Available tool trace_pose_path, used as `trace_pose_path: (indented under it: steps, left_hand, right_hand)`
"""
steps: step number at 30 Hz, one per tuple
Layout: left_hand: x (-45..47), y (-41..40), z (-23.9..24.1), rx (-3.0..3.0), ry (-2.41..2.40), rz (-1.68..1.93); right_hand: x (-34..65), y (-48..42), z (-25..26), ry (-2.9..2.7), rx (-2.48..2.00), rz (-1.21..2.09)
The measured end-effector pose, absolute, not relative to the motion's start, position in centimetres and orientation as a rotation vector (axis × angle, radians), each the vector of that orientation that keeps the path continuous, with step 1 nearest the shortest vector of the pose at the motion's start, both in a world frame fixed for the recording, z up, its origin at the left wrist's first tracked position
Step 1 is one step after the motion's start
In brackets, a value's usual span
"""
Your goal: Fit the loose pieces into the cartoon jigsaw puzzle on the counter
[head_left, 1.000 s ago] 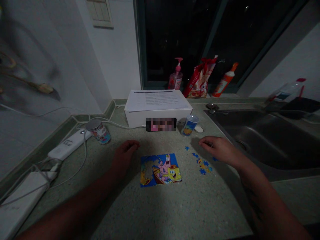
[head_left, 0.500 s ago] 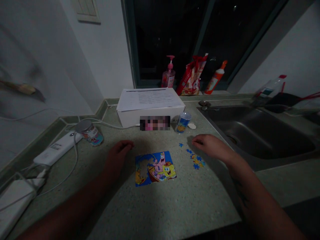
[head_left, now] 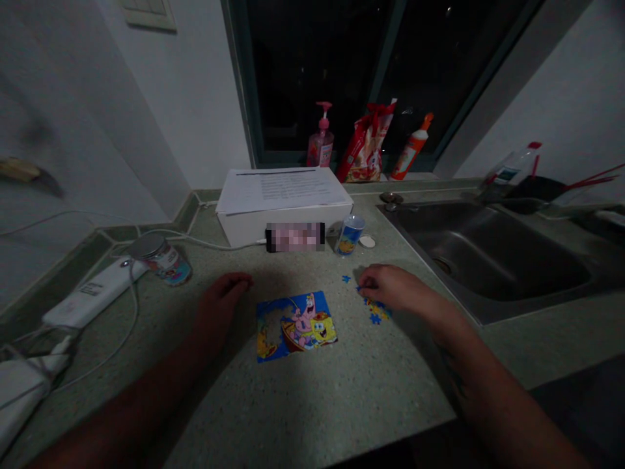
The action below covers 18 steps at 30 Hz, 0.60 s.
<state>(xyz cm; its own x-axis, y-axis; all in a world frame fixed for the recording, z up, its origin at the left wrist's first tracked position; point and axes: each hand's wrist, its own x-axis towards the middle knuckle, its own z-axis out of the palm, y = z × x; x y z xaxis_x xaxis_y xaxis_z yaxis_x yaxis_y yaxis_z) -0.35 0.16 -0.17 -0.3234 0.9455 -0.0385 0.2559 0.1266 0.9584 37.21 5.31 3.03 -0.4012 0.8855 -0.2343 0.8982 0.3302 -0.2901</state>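
A small cartoon jigsaw puzzle (head_left: 295,324) lies nearly complete on the speckled green counter (head_left: 312,404), with a gap near its upper left. My left hand (head_left: 222,299) rests on the counter just left of the puzzle, fingers curled loosely, nothing seen in them. My right hand (head_left: 390,286) lies over several loose blue puzzle pieces (head_left: 375,314) to the right of the puzzle, its fingertips bent down onto them. One stray piece (head_left: 346,279) sits just left of that hand.
A white box with a printed sheet (head_left: 283,202) stands behind the puzzle, a small printed cup (head_left: 349,236) and a tipped tin (head_left: 161,259) beside it. A steel sink (head_left: 488,254) is at the right. White power strips and cables (head_left: 92,296) lie left. Bottles (head_left: 319,140) line the windowsill.
My right hand has slid left and down onto the loose pieces, its fingers curling. My left hand has stayed by the puzzle. The view has drifted right.
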Motion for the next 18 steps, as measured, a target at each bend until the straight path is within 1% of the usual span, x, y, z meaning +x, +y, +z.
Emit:
trace_pose_path:
  steps: [10, 18]
  left_hand:
    - [-0.4, 0.2, -0.8, 1.197, 1.669, 1.236]
    - [-0.4, 0.2, -1.0, 1.195, 1.644, 1.257]
  right_hand:
    - [37.2, 5.4, 2.4, 2.5, 1.744, -0.532]
    - [38.3, 5.7, 1.6, 2.574, 1.724, -0.541]
